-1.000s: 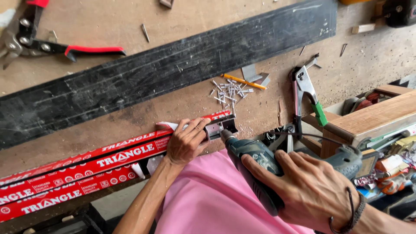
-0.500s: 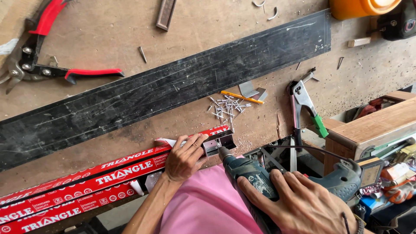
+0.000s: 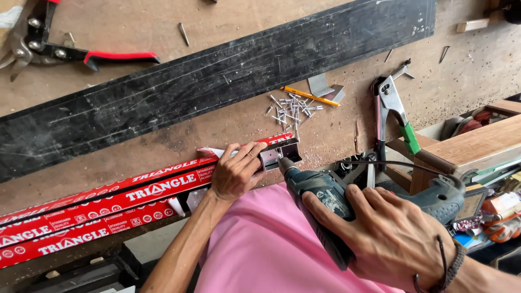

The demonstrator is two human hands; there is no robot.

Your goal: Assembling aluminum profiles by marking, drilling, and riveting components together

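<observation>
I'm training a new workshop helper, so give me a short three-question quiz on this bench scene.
1. True or false: the right hand holds the power drill.
2. What does the left hand press down?
A. the snips with red grips
B. the red-wrapped metal profile
C. the yellow pencil
3. What lies loose beside the yellow pencil?

Key
1. True
2. B, the red-wrapped metal profile
3. A small pile of rivets
</observation>
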